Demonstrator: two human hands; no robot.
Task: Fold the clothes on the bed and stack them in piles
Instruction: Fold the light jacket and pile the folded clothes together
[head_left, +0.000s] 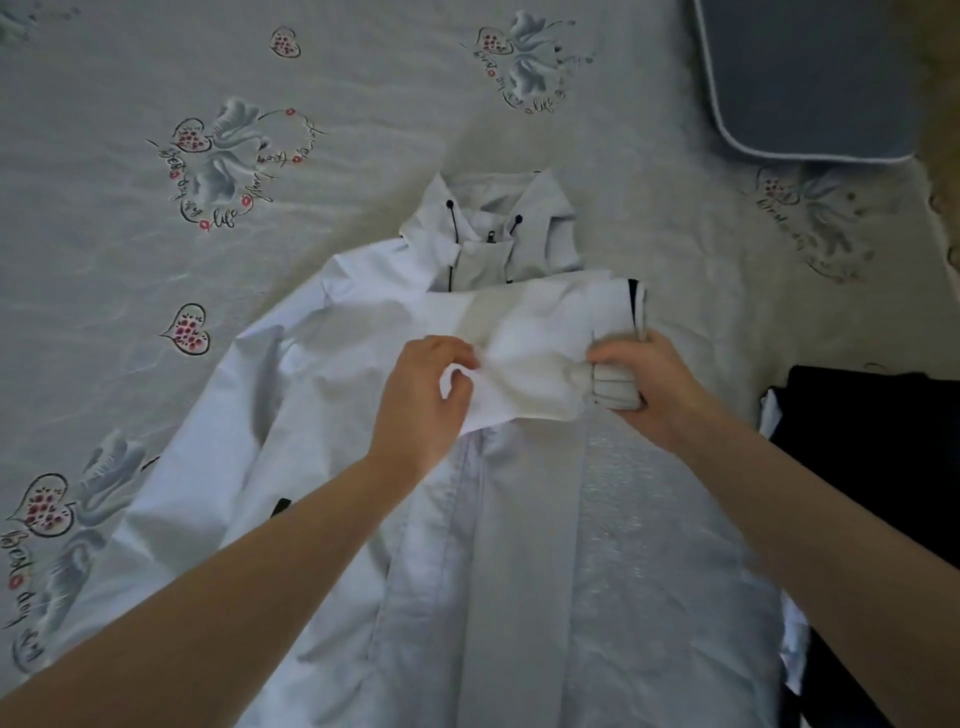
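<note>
here both hands' fingers (457, 387) pinch jacket sleeve (524, 358).

White jacket (519, 519), black cords; pale bedsheet (363, 104) printed with hearts.

One head-worn, wide-angle view looks steeply down and forward over the bed (130, 291), close enough that both forearms run in from the bottom corners. The left hand (423, 402) and right hand (649, 392) meet near frame centre, over the white jacket (519, 571). Beyond the fingertips (465, 353) the sheet stretches to the top edge; a grey cushion (810, 78) sits far beyond and to the right of them. Straight lines bow toward the frame edges
</note>
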